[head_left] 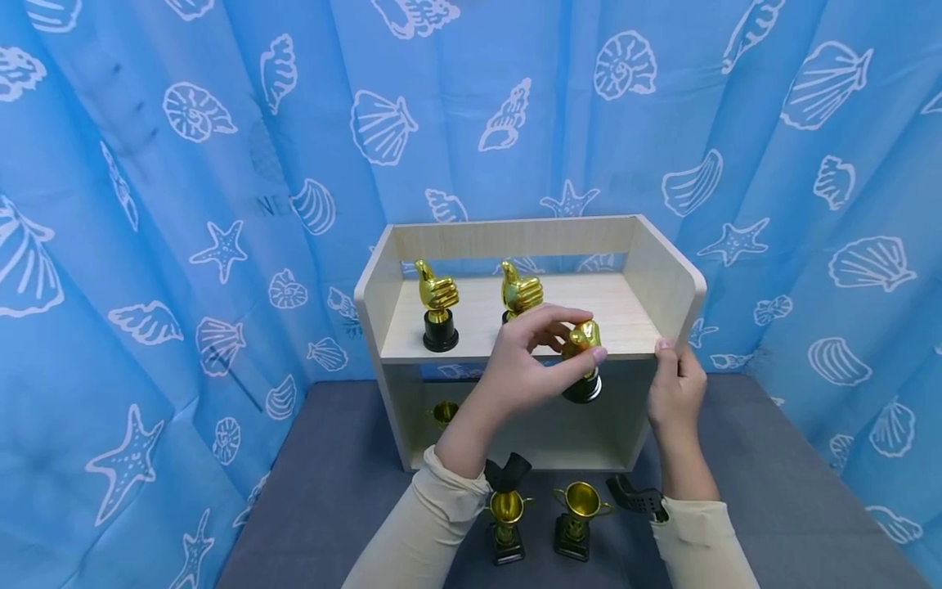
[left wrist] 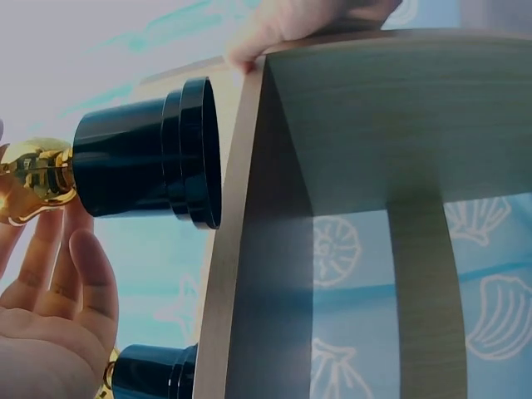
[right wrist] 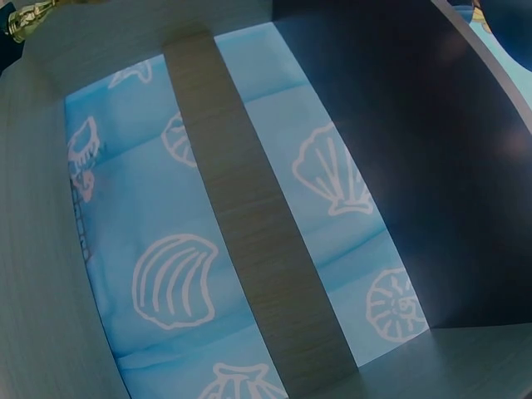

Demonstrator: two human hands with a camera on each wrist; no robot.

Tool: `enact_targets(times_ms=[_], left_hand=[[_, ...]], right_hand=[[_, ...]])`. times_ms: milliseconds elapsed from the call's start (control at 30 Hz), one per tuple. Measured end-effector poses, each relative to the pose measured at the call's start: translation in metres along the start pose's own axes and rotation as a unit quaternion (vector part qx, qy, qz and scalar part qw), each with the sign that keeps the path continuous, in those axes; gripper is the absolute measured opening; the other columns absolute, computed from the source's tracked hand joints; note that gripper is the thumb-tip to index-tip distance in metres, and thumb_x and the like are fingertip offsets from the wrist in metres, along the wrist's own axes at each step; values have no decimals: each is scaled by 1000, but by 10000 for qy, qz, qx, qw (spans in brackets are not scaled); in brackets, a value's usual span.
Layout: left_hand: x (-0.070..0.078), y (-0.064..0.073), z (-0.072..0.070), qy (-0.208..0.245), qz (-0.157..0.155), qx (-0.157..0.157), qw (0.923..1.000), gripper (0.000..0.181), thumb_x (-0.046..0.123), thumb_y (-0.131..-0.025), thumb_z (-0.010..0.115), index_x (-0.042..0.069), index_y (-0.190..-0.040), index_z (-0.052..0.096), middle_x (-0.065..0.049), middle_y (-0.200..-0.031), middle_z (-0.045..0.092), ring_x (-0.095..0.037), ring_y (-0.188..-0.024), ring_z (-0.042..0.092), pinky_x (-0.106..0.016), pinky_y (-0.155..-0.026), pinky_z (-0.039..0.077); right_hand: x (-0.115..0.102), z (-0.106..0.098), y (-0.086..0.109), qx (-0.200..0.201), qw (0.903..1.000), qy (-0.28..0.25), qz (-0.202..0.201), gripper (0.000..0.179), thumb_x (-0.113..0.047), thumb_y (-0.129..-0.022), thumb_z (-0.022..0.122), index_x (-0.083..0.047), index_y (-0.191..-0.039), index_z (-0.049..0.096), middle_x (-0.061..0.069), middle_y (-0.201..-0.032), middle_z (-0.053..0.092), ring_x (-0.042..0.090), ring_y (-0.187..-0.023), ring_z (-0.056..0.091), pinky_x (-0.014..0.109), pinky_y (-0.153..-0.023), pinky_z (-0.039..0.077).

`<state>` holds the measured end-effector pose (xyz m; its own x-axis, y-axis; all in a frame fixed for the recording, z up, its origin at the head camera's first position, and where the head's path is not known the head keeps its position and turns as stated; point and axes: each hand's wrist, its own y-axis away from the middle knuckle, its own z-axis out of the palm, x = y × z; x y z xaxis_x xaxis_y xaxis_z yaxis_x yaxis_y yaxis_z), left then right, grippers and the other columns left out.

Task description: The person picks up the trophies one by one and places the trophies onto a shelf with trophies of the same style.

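My left hand (head_left: 524, 360) holds a gold thumbs-up trophy (head_left: 585, 388) by its golden top, between thumb and fingers. The trophy is in front of the upper shelf's front edge, toward the right side. In the left wrist view its black round base (left wrist: 137, 162) is close to the board edge. My right hand (head_left: 675, 393) grips the front edge of the wooden shelf unit's right side panel (head_left: 666, 278), thumb near the upper board. Two more thumbs-up trophies, a left one (head_left: 439, 315) and a middle one (head_left: 521, 290), stand on the upper shelf; the left hand partly covers the middle one.
A gold cup (head_left: 444, 412) stands in the lower compartment (head_left: 545, 454), partly behind my left forearm. Two gold cups on black bases, one left (head_left: 507, 523) and one right (head_left: 577, 519), stand on the grey table (head_left: 316, 491) before the unit. A blue shell-print curtain (head_left: 456, 98) hangs behind.
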<state>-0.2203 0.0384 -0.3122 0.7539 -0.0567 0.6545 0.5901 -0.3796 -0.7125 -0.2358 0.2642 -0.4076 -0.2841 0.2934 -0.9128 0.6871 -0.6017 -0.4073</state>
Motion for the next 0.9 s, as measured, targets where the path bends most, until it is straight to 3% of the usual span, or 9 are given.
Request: enact_targets(times_ms=[133, 333, 567, 767, 900], left_hand=[[0, -2, 1, -47, -2, 67, 10000, 39, 10, -91, 84, 8, -128, 74, -6, -115, 73, -8, -92, 70, -29, -83, 63], [1, -5, 2, -80, 63, 130, 9999, 39, 9, -90, 84, 8, -128, 74, -8, -117, 72, -7, -94, 70, -29, -82, 63], [1, -8, 3, -151, 115, 213, 9996, 40, 10, -91, 84, 7, -129, 73, -9, -116, 71, -9, -96, 68, -27, -83, 62], [1, -9, 4, -225, 174, 298, 9992, 38, 11, -92, 82, 6, -129, 73, -10, -117, 71, -12, -98, 67, -26, -84, 61], [0, -10, 5, -267, 230, 304, 9989, 38, 11, -92, 82, 5, -129, 73, -11, -117, 71, -13, -98, 67, -26, -85, 61]], right_hand=[[1, 0, 0, 33, 10000, 39, 1, 46, -33, -109, 49, 1, -134, 68, 17, -142, 67, 6, -111, 57, 39, -104, 46], [0, -1, -1, -53, 10000, 2, 59, 47, -33, -110, 47, -1, -138, 67, 17, -146, 65, 9, -116, 59, 44, -109, 45], [0, 0, -3, 9, 10000, -7, 46, 46, -33, -109, 48, 1, -133, 68, 16, -143, 67, 7, -113, 59, 37, -105, 46], [2, 0, -3, -114, 9998, -58, 151, 47, -33, -110, 46, -2, -140, 66, 17, -149, 63, 16, -123, 59, 50, -116, 42], [3, 0, -2, -154, 9997, -72, 175, 47, -33, -111, 45, -4, -142, 65, 15, -150, 62, 22, -127, 59, 54, -116, 41]])
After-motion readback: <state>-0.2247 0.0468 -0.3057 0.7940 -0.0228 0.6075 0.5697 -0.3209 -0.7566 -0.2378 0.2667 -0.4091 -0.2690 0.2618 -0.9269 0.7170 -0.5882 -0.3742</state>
